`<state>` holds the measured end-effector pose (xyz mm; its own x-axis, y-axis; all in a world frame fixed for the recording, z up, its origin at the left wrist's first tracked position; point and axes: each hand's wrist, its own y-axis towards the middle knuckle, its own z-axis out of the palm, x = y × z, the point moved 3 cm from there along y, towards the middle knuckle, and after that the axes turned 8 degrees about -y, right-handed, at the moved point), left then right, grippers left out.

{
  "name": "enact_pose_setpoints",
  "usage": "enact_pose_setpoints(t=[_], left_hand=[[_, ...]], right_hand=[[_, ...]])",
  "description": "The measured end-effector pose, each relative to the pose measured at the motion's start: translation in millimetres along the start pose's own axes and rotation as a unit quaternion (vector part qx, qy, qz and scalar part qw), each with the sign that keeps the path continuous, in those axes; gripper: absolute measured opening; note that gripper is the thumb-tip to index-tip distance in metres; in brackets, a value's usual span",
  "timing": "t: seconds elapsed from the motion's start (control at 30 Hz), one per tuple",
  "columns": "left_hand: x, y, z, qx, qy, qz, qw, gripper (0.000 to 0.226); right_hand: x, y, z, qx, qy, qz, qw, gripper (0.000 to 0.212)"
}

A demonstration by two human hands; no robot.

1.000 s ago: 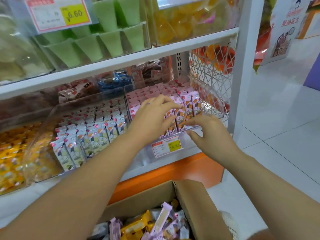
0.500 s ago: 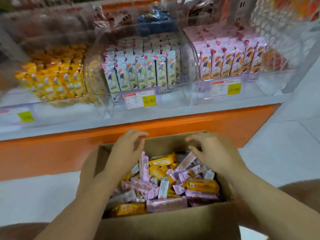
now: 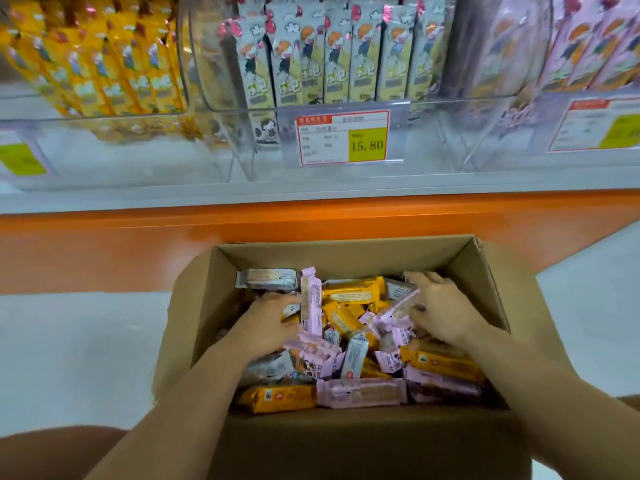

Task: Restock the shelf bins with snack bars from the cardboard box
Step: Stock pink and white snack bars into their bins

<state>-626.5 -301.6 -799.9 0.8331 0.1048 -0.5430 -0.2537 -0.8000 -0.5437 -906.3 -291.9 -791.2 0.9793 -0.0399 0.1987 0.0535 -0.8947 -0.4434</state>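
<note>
An open cardboard box (image 3: 346, 252) stands on the floor below the shelf, filled with loose pink, orange and grey snack bars (image 3: 360, 393). My left hand (image 3: 266, 323) is down in the left side of the pile. Its fingertips meet an upright pink bar (image 3: 310, 299), and the grip is hidden. My right hand (image 3: 440, 310) lies with fingers spread on pink bars at the right side. Above, clear shelf bins hold upright rows of bars: yellow ones (image 3: 104, 64) at left, grey ones (image 3: 346, 57) in the middle and pink ones (image 3: 588, 46) at right.
A price tag reading 15.80 (image 3: 343, 136) hangs on the front of the middle bin. An orange shelf base (image 3: 104, 244) runs behind the box. White floor tiles (image 3: 69, 358) lie on both sides. The box's near wall is close to my body.
One second ago both hands were at the pink bin on the shelf. They came down over the box, and now both are in the pile of bars. The view has tilted down.
</note>
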Motion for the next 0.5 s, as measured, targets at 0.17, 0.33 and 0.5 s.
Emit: enact_pose_setpoints(t=[0.17,0.33,0.5], left_hand=[[-4,5,-6,0.066,0.02,-0.01,0.998,0.037],[-18,-3,-2,0.212,0.063,-0.04,0.974,0.053],[-27,-11,1,0.233,0.118,-0.053,0.964,0.071]], right_hand=[[-1,3,-4,-0.005,0.037,0.02,0.999,0.059],[14,-6,-14,0.009,0.087,-0.01,0.996,0.054],[30,-18,-22,0.033,0.082,-0.035,0.995,0.051]])
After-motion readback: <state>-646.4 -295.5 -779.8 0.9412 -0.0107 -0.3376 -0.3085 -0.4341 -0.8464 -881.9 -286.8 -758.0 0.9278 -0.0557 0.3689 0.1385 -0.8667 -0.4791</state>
